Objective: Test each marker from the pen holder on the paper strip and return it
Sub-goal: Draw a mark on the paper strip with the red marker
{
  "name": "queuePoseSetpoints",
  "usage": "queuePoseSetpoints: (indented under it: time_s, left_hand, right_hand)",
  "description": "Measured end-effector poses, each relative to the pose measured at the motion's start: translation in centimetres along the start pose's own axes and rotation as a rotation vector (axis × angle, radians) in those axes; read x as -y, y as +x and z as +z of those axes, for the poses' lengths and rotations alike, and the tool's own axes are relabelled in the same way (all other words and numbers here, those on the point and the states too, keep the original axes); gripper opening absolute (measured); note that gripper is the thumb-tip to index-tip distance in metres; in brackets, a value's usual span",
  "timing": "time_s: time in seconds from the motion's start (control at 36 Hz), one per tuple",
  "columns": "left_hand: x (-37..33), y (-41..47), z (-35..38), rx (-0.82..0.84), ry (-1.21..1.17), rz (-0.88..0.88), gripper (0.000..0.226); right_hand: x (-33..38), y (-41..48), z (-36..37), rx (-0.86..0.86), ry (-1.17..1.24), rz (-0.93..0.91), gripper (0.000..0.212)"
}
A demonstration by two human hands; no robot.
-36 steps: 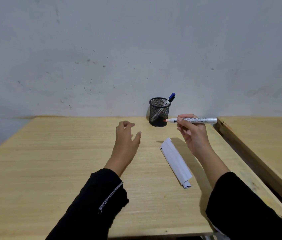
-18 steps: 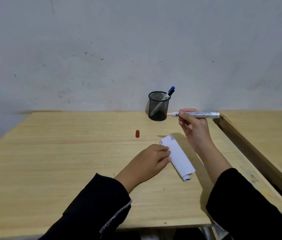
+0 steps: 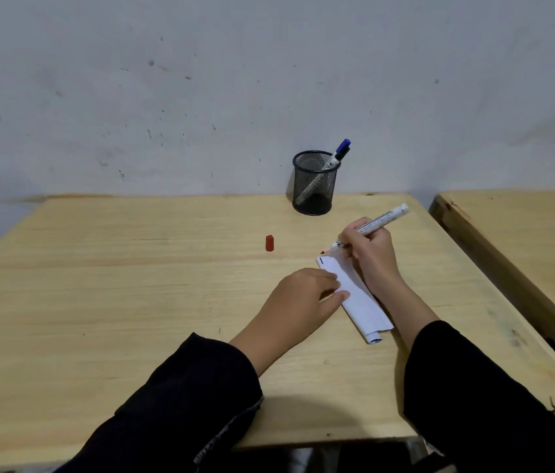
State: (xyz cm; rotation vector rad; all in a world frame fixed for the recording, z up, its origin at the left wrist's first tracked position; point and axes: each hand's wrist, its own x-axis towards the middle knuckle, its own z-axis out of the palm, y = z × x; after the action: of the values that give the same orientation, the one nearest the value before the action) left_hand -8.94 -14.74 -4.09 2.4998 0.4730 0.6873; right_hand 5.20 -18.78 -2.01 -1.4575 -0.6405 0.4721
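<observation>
A white paper strip (image 3: 357, 302) lies on the wooden table (image 3: 132, 302), with a short dark line near its far end. My left hand (image 3: 303, 297) presses flat on the strip's left edge. My right hand (image 3: 371, 254) grips an uncapped white marker (image 3: 380, 221) with a red tip, which sits at the strip's far end. Its red cap (image 3: 270, 243) stands on the table to the left. A black mesh pen holder (image 3: 313, 182) stands at the back and holds a blue-capped marker (image 3: 337, 155).
A second wooden table (image 3: 525, 240) stands to the right across a narrow gap. A grey wall (image 3: 235, 80) rises right behind the pen holder. The table's near edge runs just below my sleeves.
My right hand has lowered the marker from level in the air to tip down at the strip's far end. My left hand let go of the red cap and settled on the strip.
</observation>
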Motion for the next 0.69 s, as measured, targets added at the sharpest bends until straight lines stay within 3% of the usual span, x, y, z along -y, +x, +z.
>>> queuePoseSetpoints:
  time_s: [0.69]
  left_hand:
    - [0.25, -0.01, 0.24, 0.030, -0.011, -0.043, 0.033]
  right_hand:
    - [0.07, -0.10, 0.59, -0.015, -0.001, 0.046, 0.018]
